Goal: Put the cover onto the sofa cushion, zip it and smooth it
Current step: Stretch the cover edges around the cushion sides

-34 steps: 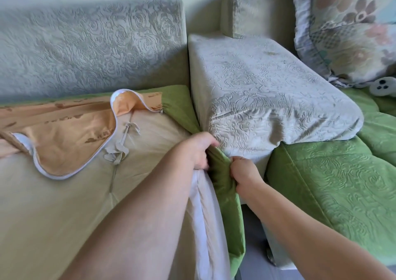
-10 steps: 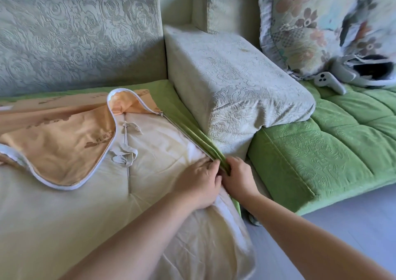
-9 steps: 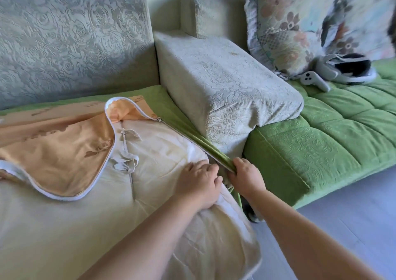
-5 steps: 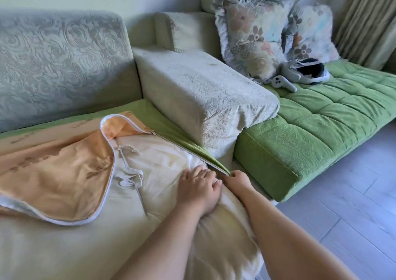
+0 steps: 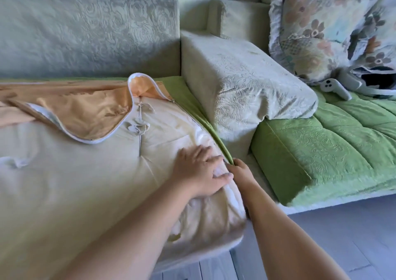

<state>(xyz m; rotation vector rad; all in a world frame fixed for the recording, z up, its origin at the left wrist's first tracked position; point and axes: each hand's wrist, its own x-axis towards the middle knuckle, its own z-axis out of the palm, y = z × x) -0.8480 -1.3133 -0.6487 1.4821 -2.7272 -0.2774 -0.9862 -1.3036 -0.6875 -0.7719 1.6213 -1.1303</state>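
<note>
- Nearest, at the front right corner: the left hand (image 5: 199,170) presses flat with its fingers spread on the pale cream fabric sofa cushion (image 5: 75,183), which lies on the sofa seat. Just beside it, the right hand (image 5: 241,172) pinches the edge of the green textured cover with orange lining (image 5: 188,99).
- Progress, as I judge it: the cover is only partly on (most of the cushion's top is bare) and its orange flap (image 5: 85,114) is folded back. Zipping and smoothing remain.
- Hidden: the right fingertips, any zip pull there, and the cover's underside.
</note>
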